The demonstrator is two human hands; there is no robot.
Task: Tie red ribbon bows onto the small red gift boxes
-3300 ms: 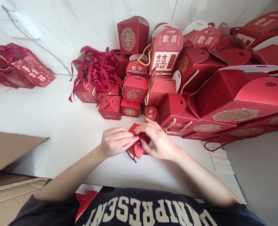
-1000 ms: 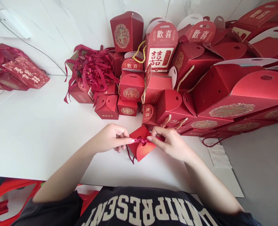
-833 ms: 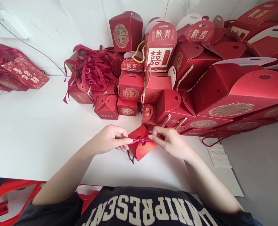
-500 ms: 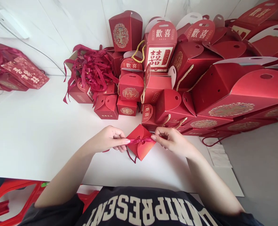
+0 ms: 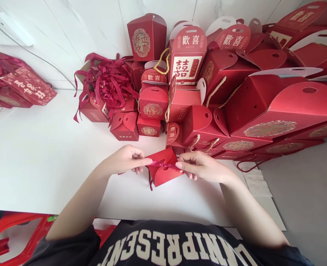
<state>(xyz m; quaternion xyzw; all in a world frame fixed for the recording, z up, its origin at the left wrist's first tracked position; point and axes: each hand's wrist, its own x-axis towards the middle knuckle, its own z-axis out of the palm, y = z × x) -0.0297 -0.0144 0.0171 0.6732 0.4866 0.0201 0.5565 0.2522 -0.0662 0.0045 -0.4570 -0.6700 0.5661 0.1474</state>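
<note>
A small red gift box point(image 5: 164, 175) with rounded flaps sits on the white table point(image 5: 41, 159) right in front of me. A dark red ribbon point(image 5: 163, 163) runs across its top, knotted in the middle. My left hand point(image 5: 127, 159) pinches the ribbon's left end beside the box. My right hand point(image 5: 200, 166) pinches the right end. Both hands are closed on the ribbon, pulling it taut sideways. One loose ribbon tail point(image 5: 150, 181) hangs down the box's left side.
Behind the box stands a big heap of red gift boxes and handled bags point(image 5: 235, 96) along the wall. A tangle of red ribbons point(image 5: 108, 79) lies in a carton at the back. More red bags point(image 5: 21, 87) lie far left. A red plastic stool point(image 5: 16, 232) is below the table edge.
Earlier both hands were bunched over the box working the ribbon. They have since drawn apart, pulling the ribbon ends outwards, and the box has turned and settled flatter on the table.
</note>
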